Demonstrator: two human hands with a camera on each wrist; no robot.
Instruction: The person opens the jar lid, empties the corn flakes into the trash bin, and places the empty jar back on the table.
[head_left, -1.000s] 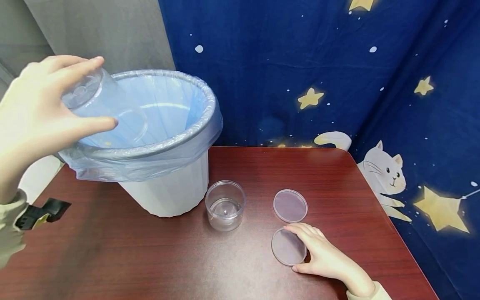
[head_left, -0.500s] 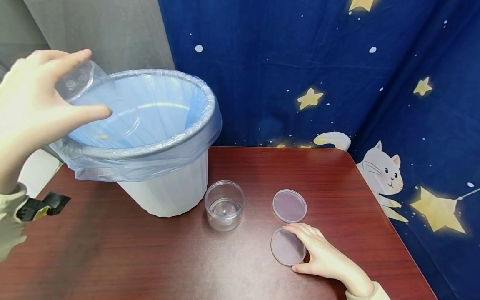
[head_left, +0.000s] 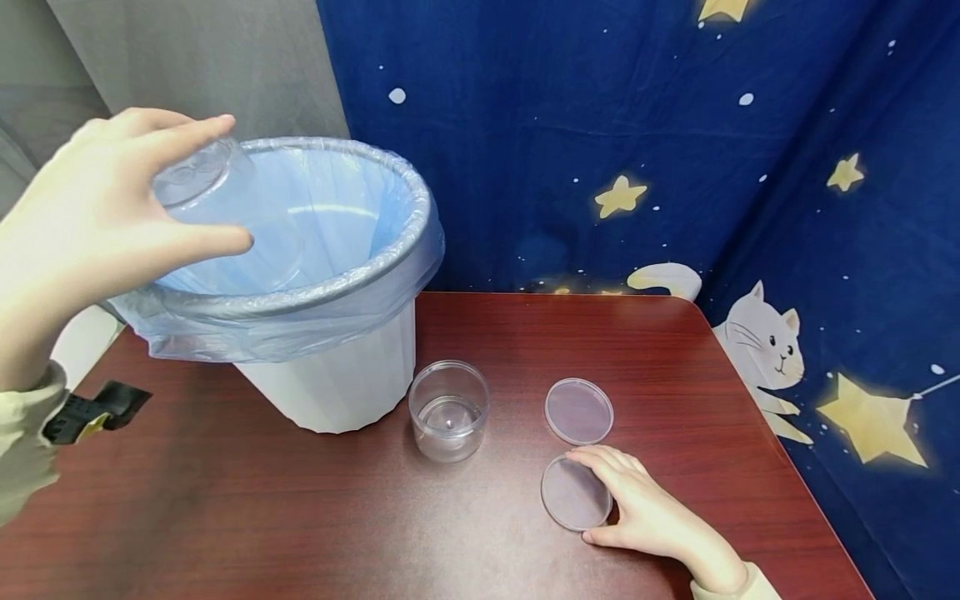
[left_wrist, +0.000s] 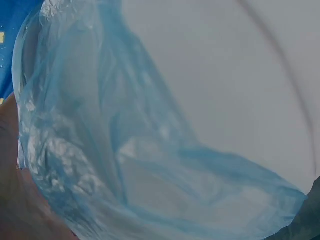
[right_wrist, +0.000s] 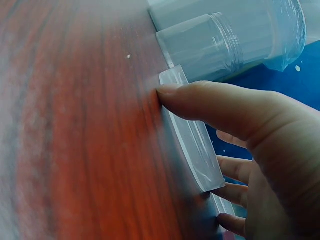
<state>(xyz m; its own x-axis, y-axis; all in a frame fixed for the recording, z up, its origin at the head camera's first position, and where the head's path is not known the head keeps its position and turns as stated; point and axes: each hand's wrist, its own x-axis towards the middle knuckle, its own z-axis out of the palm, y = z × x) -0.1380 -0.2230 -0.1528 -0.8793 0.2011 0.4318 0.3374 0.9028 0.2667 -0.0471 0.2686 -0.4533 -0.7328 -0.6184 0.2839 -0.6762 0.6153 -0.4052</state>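
My left hand (head_left: 112, 204) grips a clear plastic jar (head_left: 197, 173) above the lined bin at the left in the head view. The jar is tilted, its base up toward my fingers and its mouth down into the bin. On the table my right hand (head_left: 651, 515) holds a clear round lid (head_left: 573, 493) by its edge, thumb at the near side and fingers at the far side. The right wrist view shows the thumb on this lid (right_wrist: 192, 142) from close up. Blue liner and white bin wall fill the left wrist view, which does not show the hand.
A white trash bin (head_left: 341, 387) with a blue plastic liner (head_left: 300, 325) stands on the brown table (head_left: 337, 517). Right of it sits a second clear jar (head_left: 450, 417), upright and uncovered. Another clear lid (head_left: 579, 412) lies beyond the held one. A blue star curtain (head_left: 525, 125) hangs behind.
My left hand and the jar first shift left and slightly up, then back right and down over the bin. The right hand and the things on the table stay in place.
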